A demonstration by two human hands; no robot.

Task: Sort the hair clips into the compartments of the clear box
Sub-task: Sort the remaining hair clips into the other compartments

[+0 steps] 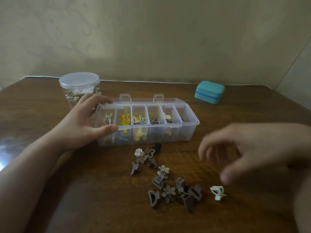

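The hair clips (170, 180) lie loose on the wooden table (84, 190) in front of the clear box (151, 132), a scatter of small brown and beige claw clips, some shaped like flowers; one cluster sits just beside the box's near wall, a second cluster lies nearer the person, and a single cream claw clip (217, 192) rests apart to the right of that group; the box itself stands open with its lid (151, 99) folded back behind it, and its row of six compartments already holds sorted pieces: mixed coloured clips at the far left, yellow star clips (124, 119) next, then a mixed lot, then small brown clips, then a compartment with a pale yellow piece, and the last on the right too dim for me to tell; the left hand (84, 125) grips the box's left end, fingers curled over the far rim and thumb pressed against the near wall; the right hand (244, 153) hangs above the table to the right of the loose clips, blurred, fingers loosely bent and spread, holding nothing that I can see; behind the left hand stands a round clear jar (79, 86) with a lid, holding small metallic bits; further right, well apart from the box, sits a closed teal case (209, 91) near the wall.
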